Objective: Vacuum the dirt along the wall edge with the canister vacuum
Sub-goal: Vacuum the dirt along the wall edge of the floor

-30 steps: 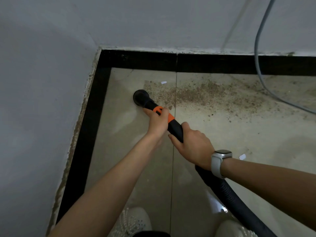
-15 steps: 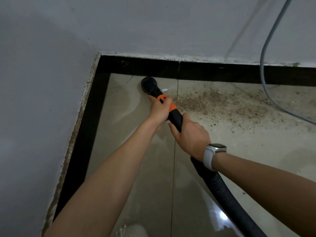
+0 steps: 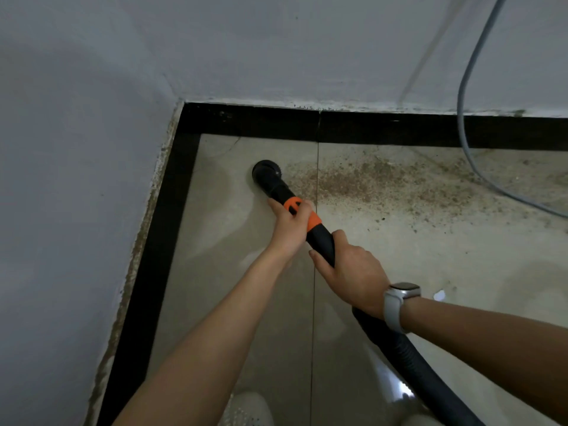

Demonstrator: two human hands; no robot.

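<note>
Both hands hold the vacuum's black wand: the left hand (image 3: 290, 230) is closed in a full grip around its orange collar (image 3: 302, 212), and the right hand (image 3: 349, 272) is wrapped tight around the wand just behind it, where the ribbed hose (image 3: 424, 373) begins. The round nozzle (image 3: 266, 173) sits on the tiled floor (image 3: 215, 256) near the corner, just left of the brown dirt (image 3: 384, 182) spread along the black skirting (image 3: 368, 129).

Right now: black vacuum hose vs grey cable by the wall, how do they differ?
The vacuum hose is thick, black and ribbed; the grey cable is thin and smooth. The hose is gripped by the left hand and right hand; the cable hangs untouched. The hose ends in a round nozzle on the floor; the cable's ends are out of frame. Both run across the tile floor.
</note>
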